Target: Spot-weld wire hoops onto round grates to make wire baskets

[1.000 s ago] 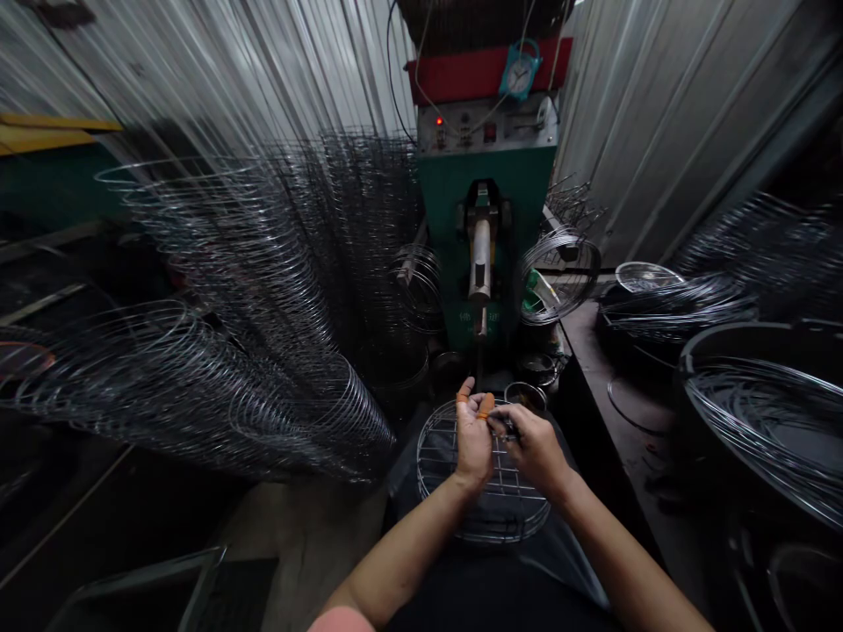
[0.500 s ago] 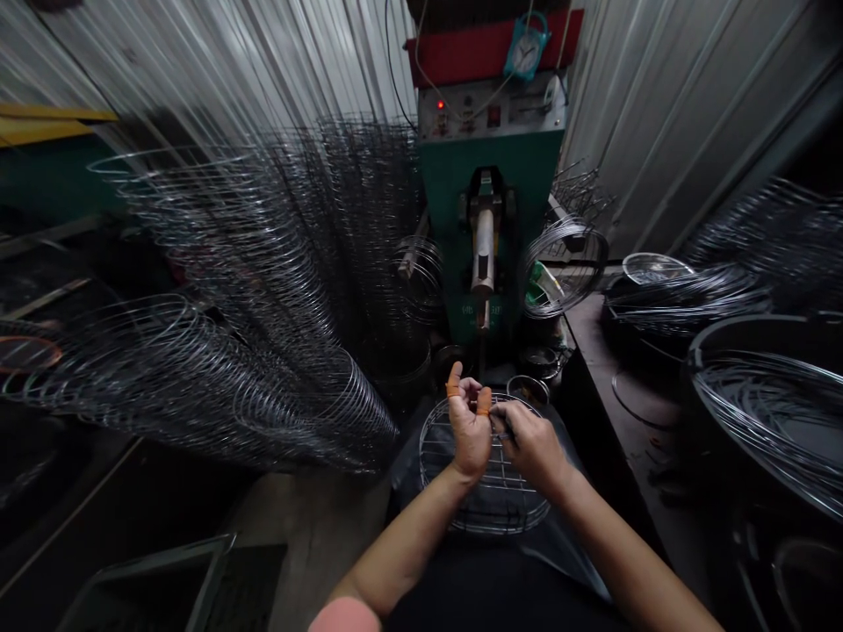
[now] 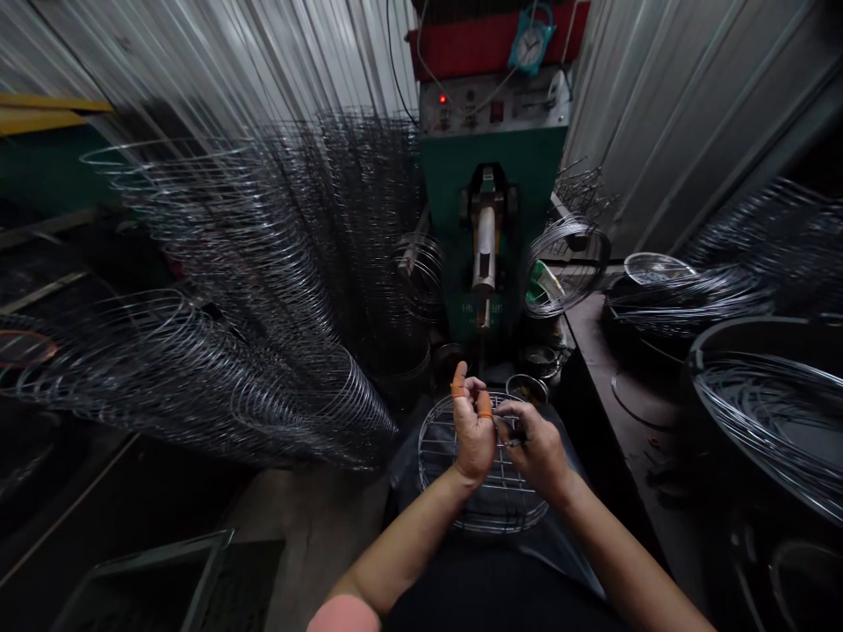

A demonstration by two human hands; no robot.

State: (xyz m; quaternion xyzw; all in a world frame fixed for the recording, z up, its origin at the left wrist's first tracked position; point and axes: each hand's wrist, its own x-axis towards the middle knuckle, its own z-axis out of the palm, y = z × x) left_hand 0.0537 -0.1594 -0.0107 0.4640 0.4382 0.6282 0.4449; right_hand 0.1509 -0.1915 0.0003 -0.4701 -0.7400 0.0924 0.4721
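My left hand [image 3: 472,434] is raised over a round wire rack [image 3: 425,452], with orange wraps [image 3: 484,413] on its index finger and thumb. The index finger points up and the thumb stands apart from it; the other fingers are partly bent. I make out nothing held there. Close beside the left thumb is my right hand [image 3: 536,448], its thumb and fingers bent into a pinch. Whatever lies between its fingertips is too dark and small to name. The rack, with a grid of crossed wires, rests on dark cloth at my lap below both hands.
A green machine [image 3: 448,158] with a vertical metal rod [image 3: 485,250] stands in front. Tall stacks of wire rings [image 3: 277,237] fill the left. At the right are a black tub [image 3: 708,338] and wire coils [image 3: 698,294]. A crate [image 3: 211,562] sits low left.
My right hand has shifted slightly and its fingers have loosened, showing a gap behind the fingertips. My left hand has moved a little to the right. The rack stays in place.
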